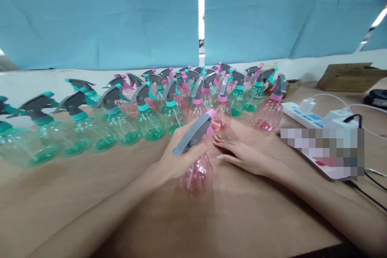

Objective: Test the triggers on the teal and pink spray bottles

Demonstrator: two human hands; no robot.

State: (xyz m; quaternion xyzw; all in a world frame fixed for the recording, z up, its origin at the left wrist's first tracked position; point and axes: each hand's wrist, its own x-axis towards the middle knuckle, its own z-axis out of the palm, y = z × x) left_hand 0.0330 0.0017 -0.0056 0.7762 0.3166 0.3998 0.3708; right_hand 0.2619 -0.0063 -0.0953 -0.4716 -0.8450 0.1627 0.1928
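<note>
A clear pink spray bottle [196,177] stands in front of me, its grey trigger head with a pink nozzle on top. My left hand [178,149] is wrapped round its neck, just below the grey lever. Right beside the bottle, my right hand [242,154] rests low with its fingers stretched out towards it and nothing in them. I cannot tell whether its fingertips touch the bottle. Behind my hands, another pink spray bottle [223,115] stands upright, and a further pink bottle [267,113] is to the right.
Several green spray bottles [150,123] line the wooden table [136,217] from the left, with more green and pink ones behind. On the right are a white power strip [305,116] with plugs and cables, a phone [320,157] with a blurred screen, and an open cardboard box [347,78].
</note>
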